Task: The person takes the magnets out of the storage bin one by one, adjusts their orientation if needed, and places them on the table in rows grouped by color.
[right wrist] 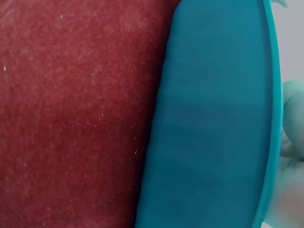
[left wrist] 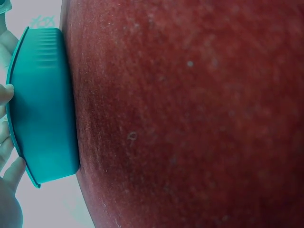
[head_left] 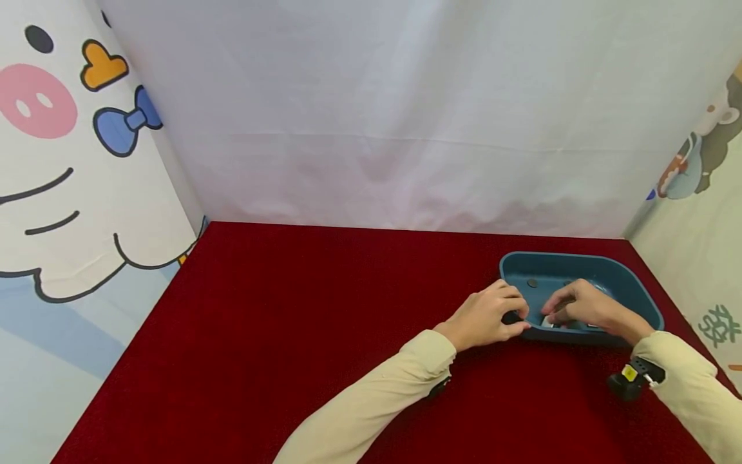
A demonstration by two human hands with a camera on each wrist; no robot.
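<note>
A blue plastic bin (head_left: 516, 258) stands on the red cloth at the right. At its near left corner my left hand (head_left: 488, 316) holds a small black object (head_left: 511, 317) between curled fingers and thumb; its kind cannot be made out. The left thumb tip is at the bin's rim. My right hand (head_left: 594, 308) reaches inside, pinching a small white piece (head_left: 547, 321) near the front wall. In the left wrist view the bin's outer wall (left wrist: 45, 109) shows with fingertips at the rim. The right wrist view shows mostly bin wall (right wrist: 213, 114), which hides the held piece.
A small grey disc (head_left: 532, 283) lies on the bin's floor, with other small items partly hidden by the right hand. Red cloth (head_left: 324, 309) stretches to the left. A white curtain (head_left: 371, 116) closes off the back, and printed panels stand at both sides.
</note>
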